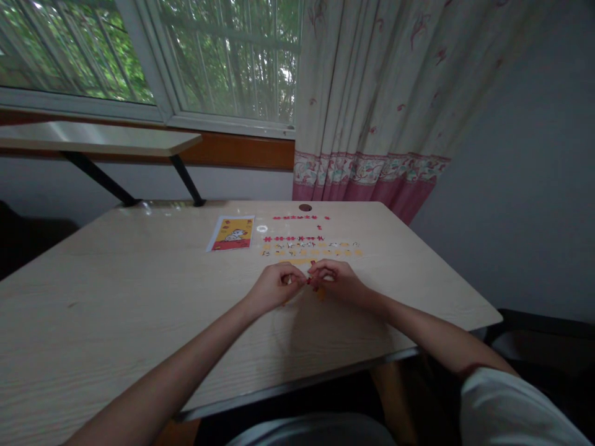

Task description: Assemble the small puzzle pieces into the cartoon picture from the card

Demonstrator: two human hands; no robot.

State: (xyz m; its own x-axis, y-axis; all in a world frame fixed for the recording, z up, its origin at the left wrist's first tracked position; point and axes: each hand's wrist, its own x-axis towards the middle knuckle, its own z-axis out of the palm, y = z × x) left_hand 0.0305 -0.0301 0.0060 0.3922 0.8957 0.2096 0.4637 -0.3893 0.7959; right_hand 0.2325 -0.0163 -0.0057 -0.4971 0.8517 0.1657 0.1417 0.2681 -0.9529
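My left hand [275,286] and my right hand [337,280] meet over the wooden table [116,297], fingers pinched together. Between the fingertips sits a small red piece [310,280]; an orange piece [320,293] lies right under them. Just beyond my hands lie rows of small pieces: an orange row [311,252], a white row [316,244] and two red rows [294,238] [297,217]. A yellow and red picture card [231,233] with a white animal lies flat to the left of the rows.
A round hole [305,207] is in the table near its far edge. A narrow shelf [97,139] on black brackets runs under the window. A flowered curtain [372,105] hangs at the back right. The table's right edge drops to a dark floor.
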